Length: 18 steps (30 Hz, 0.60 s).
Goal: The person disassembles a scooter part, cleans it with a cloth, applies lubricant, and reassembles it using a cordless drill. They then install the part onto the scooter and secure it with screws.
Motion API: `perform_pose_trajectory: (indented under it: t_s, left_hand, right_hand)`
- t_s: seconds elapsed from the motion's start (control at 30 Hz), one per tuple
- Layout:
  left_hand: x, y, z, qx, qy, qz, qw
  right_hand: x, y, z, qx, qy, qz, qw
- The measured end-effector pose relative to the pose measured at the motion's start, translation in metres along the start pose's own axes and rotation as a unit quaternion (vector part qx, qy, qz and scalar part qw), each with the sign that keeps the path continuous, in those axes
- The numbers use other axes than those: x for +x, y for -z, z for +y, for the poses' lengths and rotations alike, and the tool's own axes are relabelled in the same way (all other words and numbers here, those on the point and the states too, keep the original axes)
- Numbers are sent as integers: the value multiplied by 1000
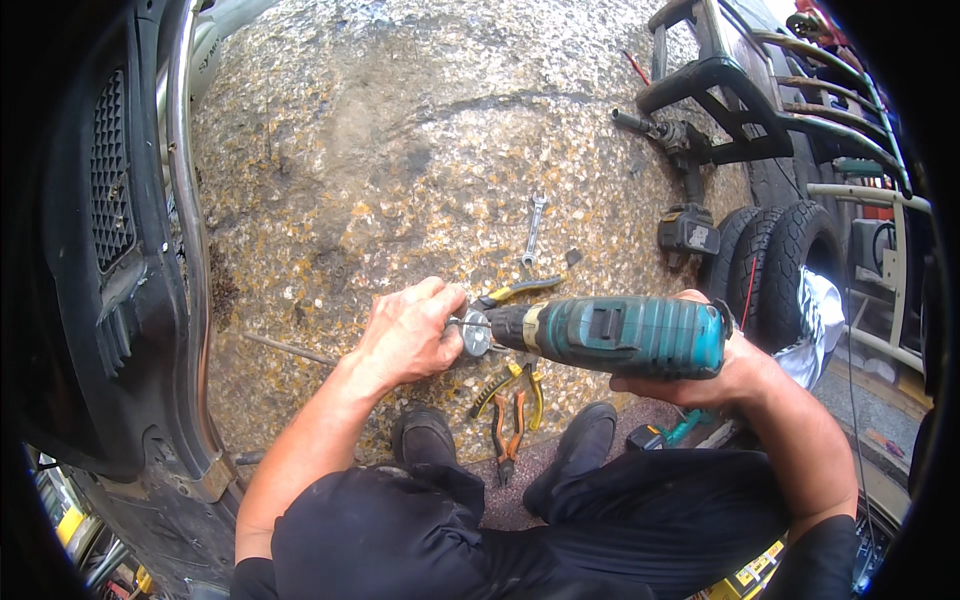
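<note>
My right hand (738,368) grips a teal and black cordless drill (635,335) from its far end, chuck pointing left. The fingers of my left hand (412,328) are closed on a small round grey metal part (475,340). The drill's chuck is right beside that part; whether the bit touches it I cannot tell. Just beyond the part lie yellow-and-black pliers (525,288), and past them a combination wrench (535,230). Closer to my shoes are another yellow-and-black pair of pliers (538,400) and orange-handled pliers (508,435).
A dark vehicle body panel (80,330) with a metal tube (186,190) flanks the left. A cordless impact wrench (688,225), several tyres (805,240) and a black metal frame (715,80) stand at the right. A thin rod (290,348) lies on the rough ground.
</note>
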State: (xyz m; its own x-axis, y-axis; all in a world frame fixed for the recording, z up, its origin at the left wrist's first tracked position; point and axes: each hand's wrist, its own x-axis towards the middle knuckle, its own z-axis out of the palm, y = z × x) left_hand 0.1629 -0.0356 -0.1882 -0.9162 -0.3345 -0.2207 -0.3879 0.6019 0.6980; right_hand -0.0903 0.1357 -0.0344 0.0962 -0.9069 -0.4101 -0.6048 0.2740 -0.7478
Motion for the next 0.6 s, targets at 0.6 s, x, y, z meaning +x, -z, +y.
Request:
perform_pose_trajectory:
  t_s: [0.6]
  left_hand:
    - [-1, -9, -2, 40, -56, 51, 996]
  right_hand:
    - [1, -2, 0, 41, -25, -12, 999]
